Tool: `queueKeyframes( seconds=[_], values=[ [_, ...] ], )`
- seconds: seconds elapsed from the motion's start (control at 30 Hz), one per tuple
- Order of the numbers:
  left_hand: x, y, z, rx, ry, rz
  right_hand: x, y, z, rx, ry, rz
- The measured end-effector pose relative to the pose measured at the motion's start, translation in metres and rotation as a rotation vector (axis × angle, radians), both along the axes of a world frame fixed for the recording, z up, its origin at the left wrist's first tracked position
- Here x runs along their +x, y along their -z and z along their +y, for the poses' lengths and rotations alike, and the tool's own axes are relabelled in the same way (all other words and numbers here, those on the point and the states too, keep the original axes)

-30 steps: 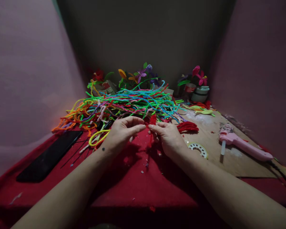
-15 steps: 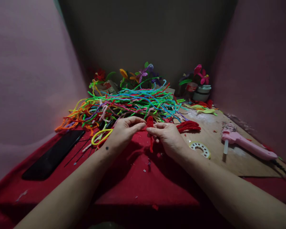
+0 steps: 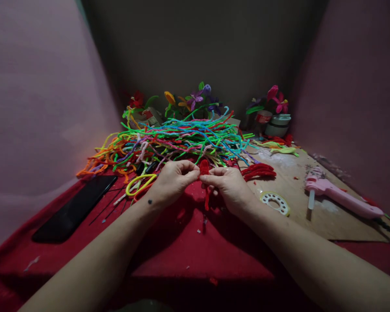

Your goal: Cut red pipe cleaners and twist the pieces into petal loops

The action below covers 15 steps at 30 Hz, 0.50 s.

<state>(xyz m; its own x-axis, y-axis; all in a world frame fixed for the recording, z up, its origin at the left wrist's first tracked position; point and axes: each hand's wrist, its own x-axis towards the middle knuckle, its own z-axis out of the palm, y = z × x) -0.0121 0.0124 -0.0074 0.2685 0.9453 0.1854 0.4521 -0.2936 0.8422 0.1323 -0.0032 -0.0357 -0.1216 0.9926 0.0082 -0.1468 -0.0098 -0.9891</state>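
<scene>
A small looped red pipe-cleaner piece stands upright between my hands, its tail hanging down over the red cloth. My right hand pinches it with thumb and forefinger from the right. From the left, my left hand closes thumb and forefinger at its edge. The fingertips of both hands nearly meet there. Behind them lies a big heap of multicoloured pipe cleaners. A bundle of red looped pieces rests just right of my right hand.
A black phone and yellow-handled scissors lie at the left. On the right, a cardboard sheet carries a round white holed disc and a pink glue gun. Pipe-cleaner flowers and a lidded jar stand behind.
My left hand's fingertips have come slightly closer to the red piece. The whole view has shifted a little; the other things lie as before.
</scene>
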Motion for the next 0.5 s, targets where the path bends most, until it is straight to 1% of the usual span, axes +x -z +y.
queueKeyframes(
  seconds=[0.13,0.2,0.27,0.37,0.5],
  values=[
    [-0.001,0.008,0.002,0.197,0.007,0.172,-0.001,-0.002,0.0,-0.076,-0.016,0.054],
    [-0.001,0.011,0.003,0.283,0.001,0.257,-0.001,-0.003,-0.001,-0.086,-0.022,0.058],
    [0.0,0.013,0.002,0.323,-0.009,0.317,-0.001,-0.003,-0.001,-0.079,-0.029,0.061],
    [0.001,0.012,0.001,0.335,-0.018,0.366,-0.001,-0.003,-0.002,-0.075,-0.033,0.062],
    [0.0,0.009,0.0,0.41,0.013,0.427,-0.001,-0.003,-0.004,-0.095,-0.042,0.062]
  ],
)
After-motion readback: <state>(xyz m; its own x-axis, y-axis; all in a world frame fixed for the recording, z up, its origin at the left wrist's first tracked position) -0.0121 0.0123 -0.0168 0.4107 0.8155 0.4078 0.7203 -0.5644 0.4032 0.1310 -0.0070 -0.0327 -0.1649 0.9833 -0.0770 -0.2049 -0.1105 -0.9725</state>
